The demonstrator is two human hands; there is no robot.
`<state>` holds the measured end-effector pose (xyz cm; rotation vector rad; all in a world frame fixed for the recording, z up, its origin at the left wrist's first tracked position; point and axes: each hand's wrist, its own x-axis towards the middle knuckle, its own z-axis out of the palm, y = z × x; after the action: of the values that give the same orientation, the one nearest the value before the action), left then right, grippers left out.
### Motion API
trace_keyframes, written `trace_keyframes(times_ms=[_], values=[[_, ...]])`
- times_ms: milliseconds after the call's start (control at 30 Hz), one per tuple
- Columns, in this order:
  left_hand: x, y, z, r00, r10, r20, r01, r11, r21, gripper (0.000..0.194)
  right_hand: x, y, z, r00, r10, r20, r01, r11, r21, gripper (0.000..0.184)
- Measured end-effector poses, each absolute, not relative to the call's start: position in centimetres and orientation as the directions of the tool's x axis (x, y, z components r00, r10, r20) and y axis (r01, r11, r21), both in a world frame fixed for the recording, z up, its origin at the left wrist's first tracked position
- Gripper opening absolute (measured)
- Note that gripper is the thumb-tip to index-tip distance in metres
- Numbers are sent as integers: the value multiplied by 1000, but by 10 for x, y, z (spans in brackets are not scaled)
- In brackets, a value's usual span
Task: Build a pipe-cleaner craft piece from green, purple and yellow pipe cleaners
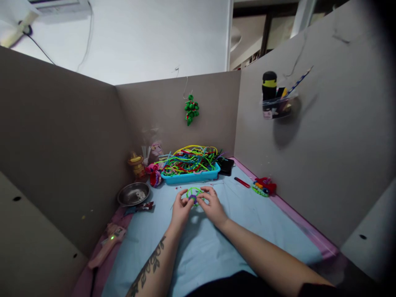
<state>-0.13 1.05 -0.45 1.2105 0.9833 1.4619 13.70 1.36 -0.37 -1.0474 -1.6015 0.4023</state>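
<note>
Between my hands, above the light blue cloth, is a small round pipe-cleaner piece, bright green at the rim with a purple middle. My left hand pinches its left side between thumb and fingers. From the right, my right hand grips it too, thumb and fingertips closed at the purple part. The fingers cover some of the piece. Just beyond stands a blue tray heaped with pipe cleaners of many colours.
A metal bowl with small pale bits and a pink glue gun lie left. Right are a red slim tool and a colourful pipe-cleaner bundle. Grey panels enclose three sides; a green ornament and a supply holder hang there.
</note>
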Motion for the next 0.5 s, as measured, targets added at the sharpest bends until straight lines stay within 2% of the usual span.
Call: trace_keyframes(times_ms=[133, 333, 500], values=[[-1, 10, -5, -28, 972, 233, -129, -235, 964, 52, 136, 13, -4, -15, 816, 578, 384, 539, -750, 12], [2, 5, -2, -40, 968, 249, -107, -252, 962, 53, 135, 11, -3, 12, 774, 633, 415, 572, -708, 16], [2, 4, 2, -105, 966, 237, -112, -249, 962, 57, 138, 19, -6, 50, 814, 579, 338, 532, -776, 17]])
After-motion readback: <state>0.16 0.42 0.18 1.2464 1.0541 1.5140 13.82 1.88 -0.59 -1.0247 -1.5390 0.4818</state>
